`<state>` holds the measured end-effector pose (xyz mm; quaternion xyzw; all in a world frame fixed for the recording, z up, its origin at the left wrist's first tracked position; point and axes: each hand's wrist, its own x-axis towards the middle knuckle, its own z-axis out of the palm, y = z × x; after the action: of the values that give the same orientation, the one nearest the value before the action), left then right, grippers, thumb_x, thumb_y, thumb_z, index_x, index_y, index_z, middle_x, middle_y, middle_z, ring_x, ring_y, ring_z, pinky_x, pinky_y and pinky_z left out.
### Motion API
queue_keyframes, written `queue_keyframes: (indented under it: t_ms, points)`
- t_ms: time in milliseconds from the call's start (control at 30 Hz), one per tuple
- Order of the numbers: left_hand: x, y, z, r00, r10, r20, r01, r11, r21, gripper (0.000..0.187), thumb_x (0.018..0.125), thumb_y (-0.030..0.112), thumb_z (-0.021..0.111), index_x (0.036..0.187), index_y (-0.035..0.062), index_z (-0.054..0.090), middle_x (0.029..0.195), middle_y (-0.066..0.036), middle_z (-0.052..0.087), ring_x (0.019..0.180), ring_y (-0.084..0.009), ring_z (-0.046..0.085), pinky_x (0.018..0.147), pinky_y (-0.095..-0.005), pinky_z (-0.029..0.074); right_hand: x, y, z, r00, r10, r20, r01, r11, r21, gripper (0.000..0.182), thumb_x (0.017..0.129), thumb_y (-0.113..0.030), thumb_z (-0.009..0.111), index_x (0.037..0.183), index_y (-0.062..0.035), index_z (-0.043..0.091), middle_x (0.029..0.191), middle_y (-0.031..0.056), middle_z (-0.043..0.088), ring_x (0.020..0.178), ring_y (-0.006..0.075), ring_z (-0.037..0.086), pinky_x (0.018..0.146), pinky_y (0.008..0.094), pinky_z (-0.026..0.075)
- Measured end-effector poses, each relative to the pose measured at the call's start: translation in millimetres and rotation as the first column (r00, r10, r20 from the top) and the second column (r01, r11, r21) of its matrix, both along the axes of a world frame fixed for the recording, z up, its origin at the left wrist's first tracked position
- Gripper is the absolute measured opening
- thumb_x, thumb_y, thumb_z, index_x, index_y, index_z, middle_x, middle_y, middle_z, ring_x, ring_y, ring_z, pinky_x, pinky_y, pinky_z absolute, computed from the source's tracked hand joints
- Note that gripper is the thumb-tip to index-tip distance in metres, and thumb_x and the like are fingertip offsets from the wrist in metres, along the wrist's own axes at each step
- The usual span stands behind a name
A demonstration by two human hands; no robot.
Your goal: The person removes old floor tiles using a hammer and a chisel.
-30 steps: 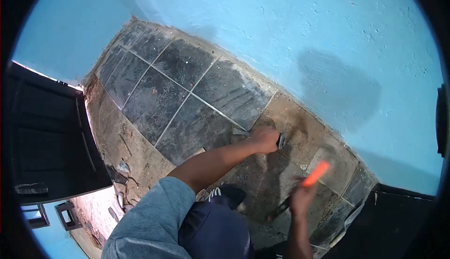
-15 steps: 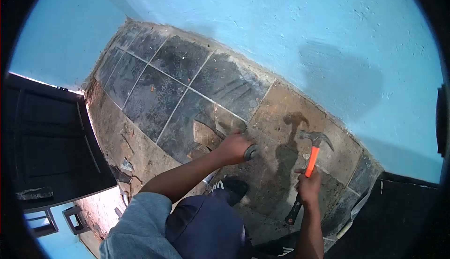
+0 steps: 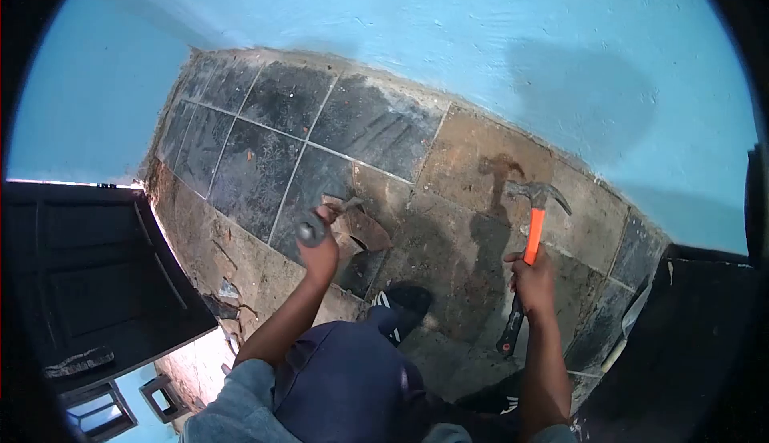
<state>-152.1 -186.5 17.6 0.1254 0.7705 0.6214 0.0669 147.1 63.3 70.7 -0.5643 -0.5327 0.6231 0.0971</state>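
My right hand (image 3: 535, 284) is wrapped round the handle of a claw hammer (image 3: 534, 231), whose metal head points up the view, over bare floor. My left hand (image 3: 322, 252) is closed on a chisel-like tool (image 3: 310, 231) with a dark round end; motion blurs it slightly. Beside that hand, broken tile pieces (image 3: 364, 228) lie at the edge of the dark tiles (image 3: 260, 163). The tool and the hammer are apart.
A blue wall (image 3: 448, 26) runs behind the floor. Bare brownish floor (image 3: 469, 151) adjoins the tiles. A dark door (image 3: 104, 267) stands at the left, a dark panel (image 3: 673, 339) at the right. My shoe (image 3: 404, 308) is near the tile pieces.
My left hand has moved left with its tool, from the bare floor to beside the broken pieces. The view has shifted slightly. The hammer is still in my right hand.
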Motion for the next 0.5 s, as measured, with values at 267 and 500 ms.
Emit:
queue_keyframes:
  t_ms: [267, 500]
  points:
    - [14.6, -106.0, 35.7, 0.989, -0.135, 0.063, 0.148, 0.934, -0.324, 0.028, 0.104, 0.024, 0.063, 0.101, -0.0023, 0.071, 0.094, -0.009, 0.074, 0.085, -0.017, 0.067, 0.077, -0.0328, 0.051, -9.3, 1.0, 6.6, 0.999, 0.045, 0.003, -0.045, 0.998, -0.042, 0.019, 0.083, 0.006, 0.05, 0.101, 0.0005, 0.046, 0.089, 0.014, 0.066, 0.049, 0.0153, 0.055, 0.043, 0.0306, 0.045]
    - [39.8, -341.5, 10.1, 0.608, -0.131, 0.783, 0.769, 0.341, -0.54, 0.03, 0.099, 0.022, 0.052, 0.107, 0.0025, 0.074, 0.102, -0.012, 0.074, 0.088, -0.0197, 0.069, 0.081, -0.0369, 0.053, -12.4, 3.5, 6.2, 0.999, 0.05, 0.019, -0.049, 0.998, -0.043, 0.018, 0.083, 0.005, 0.049, 0.1, 0.0032, 0.054, 0.08, 0.0108, 0.064, 0.047, 0.0155, 0.056, 0.043, 0.0308, 0.044]
